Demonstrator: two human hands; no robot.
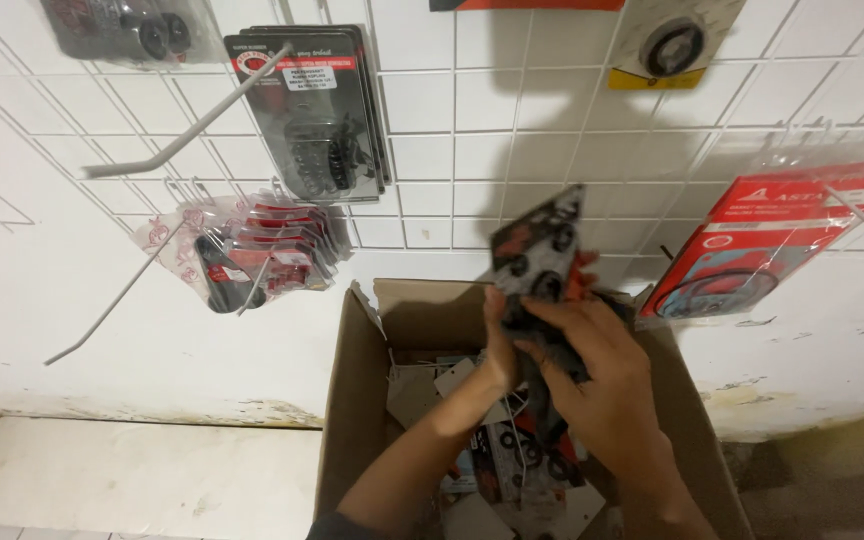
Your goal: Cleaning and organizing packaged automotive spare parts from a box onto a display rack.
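A white wire grid (512,130) covers the wall, with long metal hooks (187,125) sticking out. Dark packs (317,115) hang high on the left, shiny bags with red labels (252,250) hang under them, and a red flat pack (777,240) hangs on the right. Below stands an open cardboard box (352,400) full of more packs.

Over the box, the right hand (592,375) and the left hand (500,355) are both closed around a bunch of dark blister packs (542,250), held up just in front of the grid.

The bunch looks thick, so a pack could slip out and drop back into the box. The bare hooks poke out near the arms and could catch a pack or scratch. There is open grid in the middle, between the hanging packs.
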